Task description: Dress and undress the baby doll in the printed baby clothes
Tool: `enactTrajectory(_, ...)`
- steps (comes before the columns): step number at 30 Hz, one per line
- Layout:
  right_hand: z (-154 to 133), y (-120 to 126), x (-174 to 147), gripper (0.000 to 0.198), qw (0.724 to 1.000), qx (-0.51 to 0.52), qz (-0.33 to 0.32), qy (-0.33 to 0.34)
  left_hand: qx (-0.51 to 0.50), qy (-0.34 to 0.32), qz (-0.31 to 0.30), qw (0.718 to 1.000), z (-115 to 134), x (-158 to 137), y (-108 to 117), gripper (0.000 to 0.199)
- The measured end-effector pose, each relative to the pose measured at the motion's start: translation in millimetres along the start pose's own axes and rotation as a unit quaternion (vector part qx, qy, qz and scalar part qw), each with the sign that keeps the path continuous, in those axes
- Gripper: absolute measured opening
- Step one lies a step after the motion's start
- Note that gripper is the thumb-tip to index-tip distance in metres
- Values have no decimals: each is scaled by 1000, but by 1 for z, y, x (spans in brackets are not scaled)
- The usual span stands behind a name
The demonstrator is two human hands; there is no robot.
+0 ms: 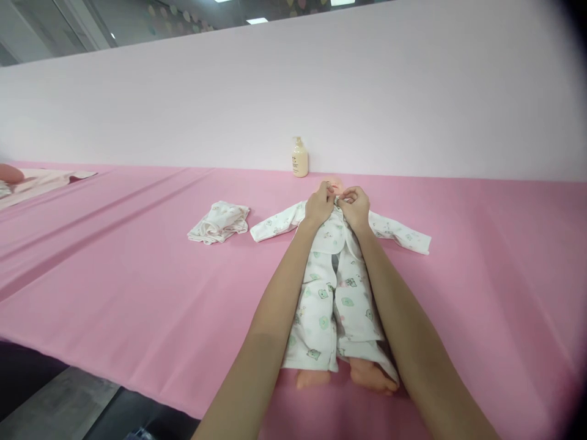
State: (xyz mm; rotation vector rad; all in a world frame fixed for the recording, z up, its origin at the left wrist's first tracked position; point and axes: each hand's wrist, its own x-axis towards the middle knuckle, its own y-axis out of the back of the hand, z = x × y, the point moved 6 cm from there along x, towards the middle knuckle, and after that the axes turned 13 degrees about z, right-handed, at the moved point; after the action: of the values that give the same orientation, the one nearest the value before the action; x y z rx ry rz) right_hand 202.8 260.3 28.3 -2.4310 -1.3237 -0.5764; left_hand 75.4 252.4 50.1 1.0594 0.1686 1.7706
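Observation:
A baby doll (316, 379) lies on its back with its feet toward me, dressed in a white printed baby shirt (277, 223) and matching pants (316, 318). The shirt's sleeves stretch out to both sides. At its neckline, my left hand (320, 205) pinches the left side of the collar with bent fingers. Close beside it, my right hand (355, 209) pinches the collar's other side. What exactly lies between the fingertips is too small to make out. My hands cover much of the doll's head and neck; only part of the face shows between them.
Left of the doll sits a folded white printed cloth (220, 222). A cream pump bottle (299, 159) stands behind the head, against the white wall (183, 110). The pink table cover (137, 293) spreads all around. At far left lies a pale cloth (46, 183) with part of another doll (11, 174).

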Motion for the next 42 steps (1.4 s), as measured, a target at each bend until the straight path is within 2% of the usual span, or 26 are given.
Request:
enactTrajectory(3, 11, 1, 4, 21, 997, 42, 12, -56, 4, -22, 5, 1000, 3, -1, 1, 22)
enactTrajectory(6, 14, 2, 6, 18, 997, 48, 19, -64, 26, -51, 12, 998, 7, -2, 2, 25)
enactTrajectory(15, -3, 5, 1, 4, 999, -19, 22, 36, 25, -56, 14, 998, 11, -3, 4, 27)
enactTrajectory(20, -10, 3, -2, 12, 996, -52, 0, 72, 17, -57, 15, 998, 7, -2, 2, 27)
enactTrajectory(22, -11, 1, -3, 14, 996, -63, -17, 64, 16, -59, 5, 998, 7, -1, 1, 30)
enactTrajectory(26, -12, -6, -4, 21, 992, -87, -84, 34, 70, -97, -55, 991, 18, -4, -1, 44)
enactTrajectory(30, -16, -4, -1, 28, 987, -102, -123, -13, 115, -122, -93, 981, 32, -8, 9, 51)
enactTrajectory(32, -19, 2, 3, 31, 985, -116, -122, -28, 114, -116, -107, 981, 38, -8, 17, 50)
enactTrajectory(37, -23, 22, 14, 21, 975, -152, -147, -65, 107, -81, -159, 978, 47, -10, 26, 32)
enactTrajectory(39, -24, 27, 17, 25, 973, -155, -154, -71, 110, -80, -166, 977, 50, -11, 25, 27)
enactTrajectory(42, -26, 30, 18, 33, 972, -154, -161, -78, 114, -102, -156, 976, 53, -13, 21, 28)
